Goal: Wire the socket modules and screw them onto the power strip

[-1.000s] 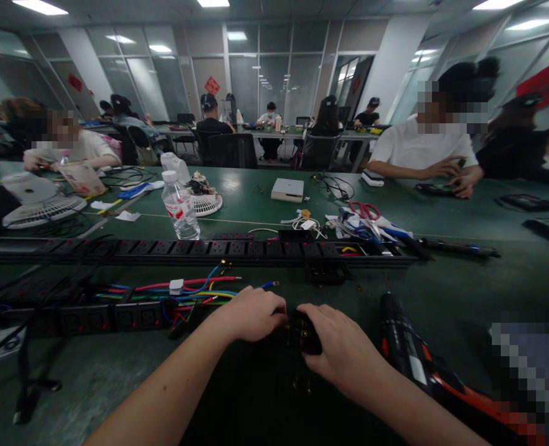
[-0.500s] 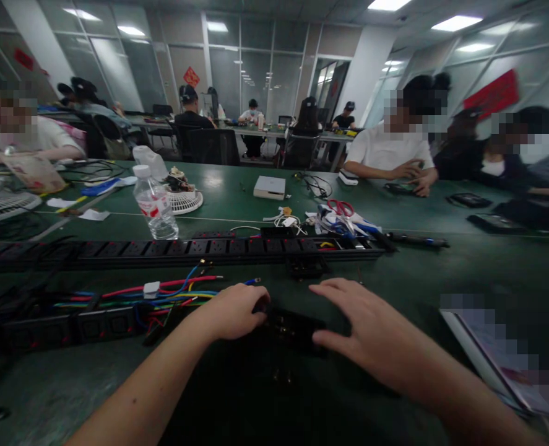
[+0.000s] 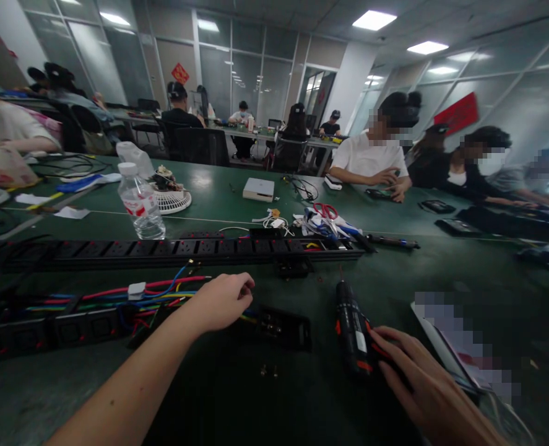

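Observation:
A cordless drill [image 3: 355, 334] in black and orange is at my right hand [image 3: 408, 365], its bit pointing away from me. The fingers of that hand are closed around the drill's handle. My left hand [image 3: 225, 300] hovers by the ends of coloured wires [image 3: 163, 294], with fingers curled in; what they hold, if anything, is hidden. Just right of it lies a black end piece [image 3: 286, 328] with small metal parts inside. Two small screws [image 3: 269, 370] rest on the table nearer to me.
A long black socket strip [image 3: 185, 248] runs across the table, and an opened one [image 3: 65, 331] lies at left. Beyond stand a water bottle [image 3: 142, 204], red-handled scissors [image 3: 325, 212] and a white box [image 3: 258, 189]. A blurred-out tablet-like thing [image 3: 464, 347] lies at right. People sit around.
My right hand has left the black end piece and moved right to the drill, which has come into view. My left hand has shifted slightly up and away from the piece.

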